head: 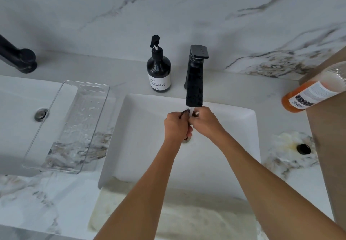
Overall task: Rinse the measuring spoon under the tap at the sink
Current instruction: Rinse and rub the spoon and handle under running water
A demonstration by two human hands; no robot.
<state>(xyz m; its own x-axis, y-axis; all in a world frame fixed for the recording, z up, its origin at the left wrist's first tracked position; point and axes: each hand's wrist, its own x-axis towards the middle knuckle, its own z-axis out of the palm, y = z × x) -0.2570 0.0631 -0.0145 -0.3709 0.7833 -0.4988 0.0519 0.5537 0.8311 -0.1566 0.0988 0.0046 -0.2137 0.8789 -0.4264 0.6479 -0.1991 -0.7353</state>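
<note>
Both my hands meet under the spout of the black tap (194, 82), over the white rectangular sink (243, 127). Water runs down from the spout between them. My left hand (176, 125) is closed around a small dark measuring spoon (185, 111), of which only a bit shows above the fingers. My right hand (205, 122) presses against it from the right, fingers curled onto the same spoon. Most of the spoon is hidden by the fingers. The sink's drain (186, 140) peeks out just below the hands.
A dark pump soap bottle (158, 71) stands left of the tap. A clear plastic tray (69, 125) lies across a second basin (20, 108) at the left. An orange liquid bottle (314, 92) lies tipped on a brown ledge at the right. A light towel (168, 219) hangs over the sink's front.
</note>
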